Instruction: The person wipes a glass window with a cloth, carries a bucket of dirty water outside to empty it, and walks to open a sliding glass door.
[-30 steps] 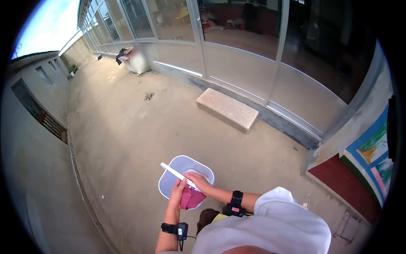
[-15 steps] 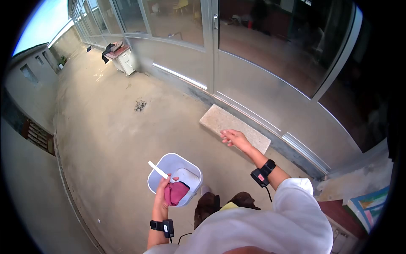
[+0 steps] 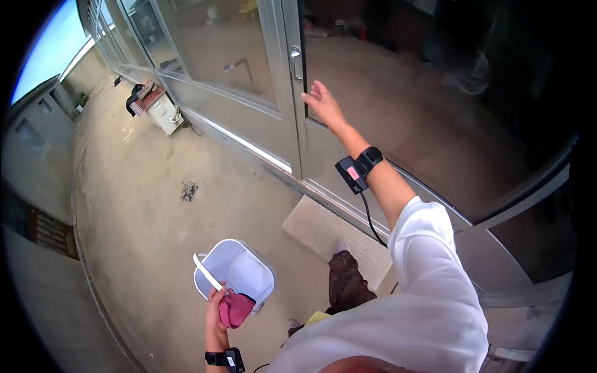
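Observation:
My left hand (image 3: 215, 307) is closed around the white handle (image 3: 208, 273) of a pale plastic bucket (image 3: 247, 271). It also holds a crumpled pink cloth (image 3: 236, 311), which hangs over the bucket's near rim. The visible inside of the bucket shows only bare walls and floor. My right hand (image 3: 323, 105) is raised at the glass door, fingers apart and holding nothing. Just above and left of it sits the metal door handle (image 3: 296, 64); a gap separates them in the picture.
One foot is on a stone step (image 3: 311, 227) below the glazed door (image 3: 398, 118). A small cabinet (image 3: 163, 112) with things piled on top stands along the glass wall. A dark patch (image 3: 189, 191) marks the concrete ground. Cabled black devices are strapped to both wrists.
My right hand has risen from above the step up to near the door handle. One foot has moved onto the step. The bucket and cloth remain in my left hand.

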{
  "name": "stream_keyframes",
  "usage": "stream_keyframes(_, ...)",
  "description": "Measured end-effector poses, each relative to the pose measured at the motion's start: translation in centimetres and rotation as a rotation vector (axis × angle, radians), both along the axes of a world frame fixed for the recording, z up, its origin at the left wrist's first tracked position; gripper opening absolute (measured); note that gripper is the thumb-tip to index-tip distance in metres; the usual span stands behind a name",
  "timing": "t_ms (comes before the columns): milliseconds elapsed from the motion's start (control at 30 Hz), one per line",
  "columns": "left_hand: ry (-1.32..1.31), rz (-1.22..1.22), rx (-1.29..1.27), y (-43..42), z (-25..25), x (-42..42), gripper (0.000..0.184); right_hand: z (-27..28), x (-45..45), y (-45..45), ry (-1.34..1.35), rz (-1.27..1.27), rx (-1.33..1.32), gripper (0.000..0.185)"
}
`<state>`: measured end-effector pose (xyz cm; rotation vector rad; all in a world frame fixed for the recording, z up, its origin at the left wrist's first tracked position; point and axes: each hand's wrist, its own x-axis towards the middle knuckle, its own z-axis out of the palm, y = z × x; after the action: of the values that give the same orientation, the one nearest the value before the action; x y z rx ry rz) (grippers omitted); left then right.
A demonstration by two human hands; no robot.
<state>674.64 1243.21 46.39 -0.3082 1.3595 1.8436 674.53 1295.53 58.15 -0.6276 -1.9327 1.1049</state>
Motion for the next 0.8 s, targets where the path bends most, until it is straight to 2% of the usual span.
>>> stream_keyframes(100,0.017,0.01,-0.069,5.2,2.8,-0.9,0.022,1.2,-6.8,7.5,-0.083,-0.053,0.037,0.075)
stream_keyframes(200,0.008,0.061,-0.078,10.5,6.7,-1.9,0.022,1.0,-11.2,10.7,-0.133,-0.22,0.017,0.065)
stream_keyframes(333,-0.018,0.09,-0.044,13.7,9.6,-2.6,0.021,1.7,-10.9,8.0,-0.134,-0.315,-0.052,0.055)
stream_keyframes(400,-0.031,0.095,-0.061,15.4,10.7,-3.2,0.02,1.6,-10.7,7.5,0.082,-0.191,-0.204,0.048)
stream_keyframes(533,-0.054,0.037,-0.048,18.9,10.4,-6.2,0.019,1.8,-10.6,6.2,-0.01,-0.176,-0.02,0.046)
stream_keyframes(633,-0.073,-0.048,-0.05,21.7,9.9,-9.2,0.018,2.3,-11.4,6.7,0.214,-0.042,-0.213,0.046)
stream_keyframes(800,0.012,-0.276,-0.208,27.2,6.6,-14.8,0.018,0.6,-11.5,8.2,0.385,0.07,-0.272,0.039)
